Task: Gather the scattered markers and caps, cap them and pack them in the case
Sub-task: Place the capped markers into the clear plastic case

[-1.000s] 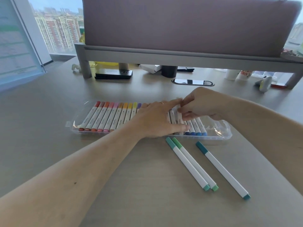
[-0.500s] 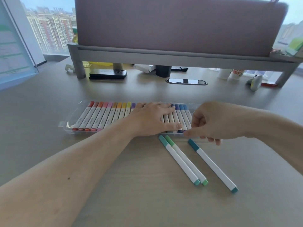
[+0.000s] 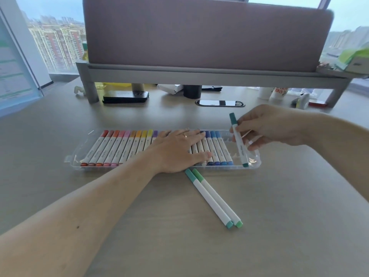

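Pinching a teal marker (image 3: pixel 240 148) near its upper cap between thumb and curled fingers, the right hand (image 3: pixel 273 126) holds it almost upright. The capped top points to 12 o'clock and the lower tip hangs at 6 o'clock, over the right-hand end of the clear plastic case (image 3: pixel 73 158). Whether that tip touches the case floor I cannot tell.

At 9 o'clock from it, the left hand (image 3: pixel 177 148) lies flat with fingers straight and spread, resting on the middle of the packed row and hiding the markers beneath it. The red-to-yellow markers (image 3: pixel 119 148) sit side by side at the case's 9 o'clock end. The blue markers (image 3: pixel 218 150) sit just past the left fingertips, towards 3 o'clock, and beyond them the case has open room.

Two green-capped markers (image 3: pixel 209 198) lie touching each other on the desk (image 3: pixel 299 196). They are just outside the case's near rim, at 5 o'clock from the left hand, and run from 11 to 5 o'clock.

The task looks nearly done. No loose caps show, every visible marker is capped, and most are packed. Three remain to be seated: the held one and the pair on the desk.
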The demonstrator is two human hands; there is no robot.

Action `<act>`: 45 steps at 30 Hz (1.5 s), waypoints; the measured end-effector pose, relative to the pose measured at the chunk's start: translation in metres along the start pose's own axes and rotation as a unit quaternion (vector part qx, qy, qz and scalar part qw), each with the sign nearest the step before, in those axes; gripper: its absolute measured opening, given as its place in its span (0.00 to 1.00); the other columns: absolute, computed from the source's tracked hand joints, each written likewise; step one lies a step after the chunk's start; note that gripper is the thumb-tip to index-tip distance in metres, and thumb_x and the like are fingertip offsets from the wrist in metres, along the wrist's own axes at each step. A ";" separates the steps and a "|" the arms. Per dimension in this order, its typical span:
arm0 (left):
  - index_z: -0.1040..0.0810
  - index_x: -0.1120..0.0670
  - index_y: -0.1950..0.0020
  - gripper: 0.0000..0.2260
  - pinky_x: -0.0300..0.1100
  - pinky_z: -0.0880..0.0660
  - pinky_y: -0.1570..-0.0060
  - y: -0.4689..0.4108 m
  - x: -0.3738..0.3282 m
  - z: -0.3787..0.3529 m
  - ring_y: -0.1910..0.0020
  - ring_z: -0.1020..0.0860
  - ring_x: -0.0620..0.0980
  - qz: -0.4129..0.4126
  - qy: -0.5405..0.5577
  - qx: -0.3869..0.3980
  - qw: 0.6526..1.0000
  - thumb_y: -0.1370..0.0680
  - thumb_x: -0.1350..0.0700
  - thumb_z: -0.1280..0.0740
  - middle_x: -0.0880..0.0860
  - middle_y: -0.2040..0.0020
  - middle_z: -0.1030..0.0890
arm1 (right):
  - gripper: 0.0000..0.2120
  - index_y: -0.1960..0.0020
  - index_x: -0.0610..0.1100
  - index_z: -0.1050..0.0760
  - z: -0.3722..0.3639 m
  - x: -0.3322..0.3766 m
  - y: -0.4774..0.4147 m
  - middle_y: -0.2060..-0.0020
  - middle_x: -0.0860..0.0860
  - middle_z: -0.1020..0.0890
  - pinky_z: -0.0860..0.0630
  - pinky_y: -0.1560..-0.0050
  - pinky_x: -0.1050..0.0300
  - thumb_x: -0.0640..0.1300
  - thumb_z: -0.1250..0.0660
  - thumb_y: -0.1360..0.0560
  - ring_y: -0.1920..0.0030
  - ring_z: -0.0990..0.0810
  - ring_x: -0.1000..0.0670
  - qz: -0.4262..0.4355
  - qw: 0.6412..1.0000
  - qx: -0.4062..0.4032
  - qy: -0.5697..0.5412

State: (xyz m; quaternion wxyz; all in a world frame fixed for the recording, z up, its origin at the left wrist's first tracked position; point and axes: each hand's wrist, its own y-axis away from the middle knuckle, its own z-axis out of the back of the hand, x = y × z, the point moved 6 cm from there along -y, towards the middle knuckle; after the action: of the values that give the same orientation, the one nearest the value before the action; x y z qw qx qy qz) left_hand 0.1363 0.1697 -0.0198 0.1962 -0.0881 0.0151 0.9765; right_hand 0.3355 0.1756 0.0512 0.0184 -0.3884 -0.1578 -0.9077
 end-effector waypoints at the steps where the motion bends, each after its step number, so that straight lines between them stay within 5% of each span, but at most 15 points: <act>1: 0.48 0.39 0.17 0.34 0.53 0.53 0.20 0.000 0.000 0.000 0.18 0.50 0.44 0.001 -0.001 0.000 1.000 0.20 0.29 0.49 0.39 0.17 0.48 | 0.09 0.45 0.36 0.17 0.003 -0.004 -0.008 0.56 0.43 0.12 0.18 0.61 0.57 0.40 0.34 0.17 0.61 0.16 0.50 -0.013 1.000 -0.001 -0.022; 8: 0.49 0.38 0.17 0.33 0.53 0.55 0.20 -0.002 0.001 -0.002 0.18 0.50 0.44 0.001 -0.008 -0.002 1.000 0.20 0.28 0.49 0.38 0.17 0.49 | 0.10 0.43 0.31 0.20 -0.012 -0.018 -0.041 0.54 0.40 0.12 0.16 0.53 0.56 0.37 0.36 0.17 0.52 0.13 0.46 -0.063 0.997 0.033 -0.037; 12: 0.49 0.38 0.17 0.33 0.52 0.55 0.20 -0.001 0.000 -0.002 0.18 0.50 0.44 0.003 -0.009 -0.002 1.000 0.20 0.29 0.49 0.38 0.17 0.48 | 0.07 0.45 0.33 0.19 -0.019 -0.016 -0.044 0.59 0.42 0.12 0.17 0.62 0.61 0.37 0.33 0.18 0.57 0.12 0.49 -0.064 0.998 0.003 -0.006; 18: 0.48 0.38 0.17 0.33 0.52 0.54 0.21 -0.002 0.000 -0.002 0.18 0.50 0.45 0.002 -0.010 -0.003 1.000 0.20 0.29 0.49 0.39 0.17 0.48 | 0.07 0.49 0.37 0.20 -0.014 -0.015 -0.037 0.61 0.46 0.11 0.18 0.41 0.50 0.41 0.26 0.22 0.56 0.12 0.49 -0.033 0.997 -0.036 0.062; 27: 0.47 0.38 0.18 0.33 0.52 0.51 0.21 -0.001 0.000 -0.001 0.19 0.47 0.47 0.002 -0.003 0.001 1.000 0.21 0.29 0.48 0.40 0.17 0.46 | 0.09 0.48 0.37 0.22 -0.020 -0.027 -0.031 0.62 0.44 0.12 0.15 0.51 0.52 0.40 0.25 0.24 0.61 0.11 0.47 -0.010 0.998 -0.050 0.034; 32: 0.40 0.38 0.20 0.34 0.54 0.39 0.26 -0.019 -0.015 0.018 0.25 0.33 0.50 -0.010 -0.045 0.005 0.999 0.23 0.26 0.46 0.45 0.22 0.32 | 0.08 0.50 0.38 0.20 -0.019 -0.028 -0.026 0.61 0.45 0.12 0.14 0.57 0.55 0.39 0.24 0.25 0.63 0.12 0.48 0.004 0.996 -0.072 0.053; 36: 0.37 0.38 0.21 0.32 0.54 0.42 0.23 -0.035 -0.046 0.010 0.21 0.39 0.48 -0.073 0.015 0.024 0.997 0.23 0.28 0.42 0.44 0.19 0.38 | 0.04 0.56 0.44 0.17 -0.013 -0.027 -0.017 0.64 0.49 0.13 0.15 0.53 0.51 0.42 0.23 0.26 0.63 0.13 0.49 0.070 0.984 -0.138 0.086; 39: 0.36 0.38 0.21 0.31 0.53 0.42 0.22 -0.039 -0.051 -0.003 0.20 0.39 0.47 -0.096 0.038 0.005 0.995 0.22 0.28 0.42 0.42 0.19 0.39 | 0.08 0.59 0.47 0.18 -0.008 -0.023 0.002 0.67 0.51 0.15 0.25 0.65 0.60 0.49 0.24 0.26 0.66 0.16 0.51 0.110 0.972 -0.178 0.105; 42: 0.35 0.37 0.21 0.33 0.52 0.41 0.23 -0.042 -0.044 -0.007 0.21 0.38 0.44 -0.090 0.054 0.000 0.994 0.24 0.26 0.43 0.39 0.19 0.39 | 0.13 0.61 0.45 0.17 -0.025 -0.021 0.018 0.70 0.49 0.16 0.25 0.68 0.61 0.54 0.26 0.25 0.73 0.19 0.53 0.110 0.986 -0.081 0.094; 45: 0.34 0.32 0.25 0.23 0.45 0.36 0.28 -0.044 -0.041 -0.004 0.23 0.34 0.44 -0.086 0.065 0.024 0.994 0.21 0.37 0.39 0.37 0.20 0.39 | 0.17 0.58 0.41 0.18 -0.054 -0.011 0.031 0.70 0.50 0.16 0.25 0.68 0.65 0.56 0.26 0.24 0.72 0.19 0.53 0.118 0.985 0.014 0.126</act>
State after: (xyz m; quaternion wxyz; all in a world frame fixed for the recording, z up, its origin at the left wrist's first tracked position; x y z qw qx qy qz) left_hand 0.1912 0.1949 -0.0164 0.2798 -0.1482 0.0436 0.9475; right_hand 0.3107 0.1291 0.0168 0.1506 -0.2865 -0.1203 -0.9385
